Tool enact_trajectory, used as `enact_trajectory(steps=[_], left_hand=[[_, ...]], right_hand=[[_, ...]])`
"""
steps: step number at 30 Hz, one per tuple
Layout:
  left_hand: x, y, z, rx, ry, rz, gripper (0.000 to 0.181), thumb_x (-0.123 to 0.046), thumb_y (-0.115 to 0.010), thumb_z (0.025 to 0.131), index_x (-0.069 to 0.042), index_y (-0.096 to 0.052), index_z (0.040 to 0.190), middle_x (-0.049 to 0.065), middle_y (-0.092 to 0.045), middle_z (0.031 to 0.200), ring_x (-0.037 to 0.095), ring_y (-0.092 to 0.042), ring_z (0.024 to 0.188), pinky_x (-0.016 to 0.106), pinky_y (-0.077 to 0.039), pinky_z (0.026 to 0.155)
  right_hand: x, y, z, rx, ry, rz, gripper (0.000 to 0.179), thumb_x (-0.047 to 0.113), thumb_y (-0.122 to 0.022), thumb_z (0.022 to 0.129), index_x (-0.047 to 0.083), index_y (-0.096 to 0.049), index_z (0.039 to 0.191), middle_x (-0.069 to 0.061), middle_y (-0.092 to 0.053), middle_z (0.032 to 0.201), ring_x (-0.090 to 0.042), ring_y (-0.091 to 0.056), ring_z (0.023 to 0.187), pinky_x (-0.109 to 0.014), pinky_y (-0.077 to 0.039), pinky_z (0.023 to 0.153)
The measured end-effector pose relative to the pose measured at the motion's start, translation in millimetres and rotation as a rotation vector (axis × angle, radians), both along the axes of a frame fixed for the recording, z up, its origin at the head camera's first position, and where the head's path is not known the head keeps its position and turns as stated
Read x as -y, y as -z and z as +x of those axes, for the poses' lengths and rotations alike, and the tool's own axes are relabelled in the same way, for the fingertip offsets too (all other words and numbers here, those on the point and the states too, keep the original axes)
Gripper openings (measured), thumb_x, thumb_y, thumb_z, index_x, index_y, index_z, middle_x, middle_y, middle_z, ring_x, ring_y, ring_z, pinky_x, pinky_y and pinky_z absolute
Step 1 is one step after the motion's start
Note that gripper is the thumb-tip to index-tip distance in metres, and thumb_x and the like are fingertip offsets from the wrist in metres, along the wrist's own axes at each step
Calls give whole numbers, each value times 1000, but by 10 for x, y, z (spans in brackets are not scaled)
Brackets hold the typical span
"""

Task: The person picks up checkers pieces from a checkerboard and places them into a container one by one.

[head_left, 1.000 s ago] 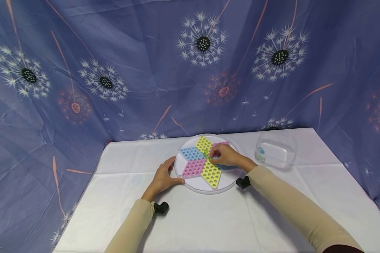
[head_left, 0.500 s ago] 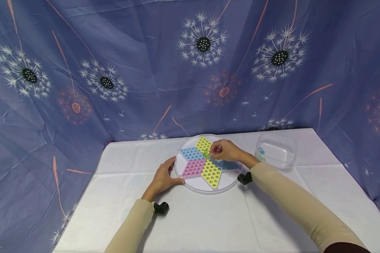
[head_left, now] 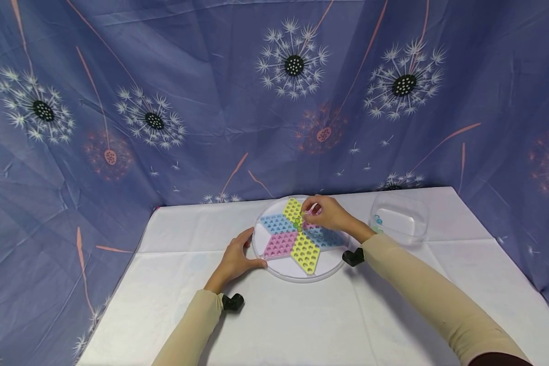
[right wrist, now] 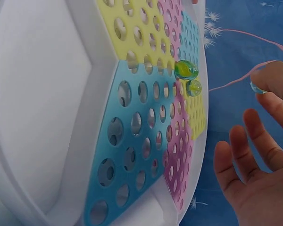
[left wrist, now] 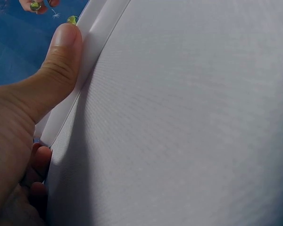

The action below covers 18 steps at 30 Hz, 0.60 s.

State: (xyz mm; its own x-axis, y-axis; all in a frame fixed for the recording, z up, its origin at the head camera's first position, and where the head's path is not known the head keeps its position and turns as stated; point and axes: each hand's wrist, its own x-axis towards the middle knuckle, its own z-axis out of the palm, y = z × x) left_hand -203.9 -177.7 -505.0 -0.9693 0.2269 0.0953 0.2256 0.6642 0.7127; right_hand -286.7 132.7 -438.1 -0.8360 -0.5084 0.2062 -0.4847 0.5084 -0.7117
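Observation:
A round white Chinese checkers board [head_left: 297, 277] carries a star of yellow, blue and pink holed sections. Several green glass marbles [head_left: 297, 223] sit around the star's middle; the right wrist view shows two greenish marbles [right wrist: 186, 70] close together there. My left hand [head_left: 233, 260] touches the board's left edge, its thumb [left wrist: 61, 61] laid along the rim and fingers spread beside it. Over the far right part of the star, my right hand [head_left: 327, 213] pinches a small glass marble [right wrist: 257, 88] between thumb and index finger, the other fingers loosely bent.
Right of the board stands a clear plastic container [head_left: 414, 236] with a few blue and green marbles [head_left: 377, 220] at its left side. A white cloth [head_left: 283, 320] covers the table. Behind hangs a blue dandelion-print curtain [head_left: 238, 91].
My right hand has shifted a little toward the far side of the board, uncovering more of the right blue section. The left hand has stayed at the rim.

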Motion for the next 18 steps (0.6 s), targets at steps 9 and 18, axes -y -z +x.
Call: enact_trajectory(steps=[9, 18], left_hand=[[13, 37, -12, -10, 3, -3, 113, -41, -92, 59, -10, -35, 152, 3, -54, 113, 20, -44, 98, 39, -38, 91], [12, 44, -22, -5, 1, -4, 114, -41, -93, 58, -11, -35, 152, 4, -53, 110, 21, -43, 97, 39, -37, 90]], right_hand=[[-2, 0, 9, 8, -10, -26, 17, 15, -74, 87, 7, -69, 101, -16, -65, 105, -25, -61, 87, -35, -51, 71], [-4, -4, 10, 5, -4, -25, 18, 14, -75, 86, 6, -69, 101, -15, -65, 104, -24, -61, 87, -34, -51, 70]])
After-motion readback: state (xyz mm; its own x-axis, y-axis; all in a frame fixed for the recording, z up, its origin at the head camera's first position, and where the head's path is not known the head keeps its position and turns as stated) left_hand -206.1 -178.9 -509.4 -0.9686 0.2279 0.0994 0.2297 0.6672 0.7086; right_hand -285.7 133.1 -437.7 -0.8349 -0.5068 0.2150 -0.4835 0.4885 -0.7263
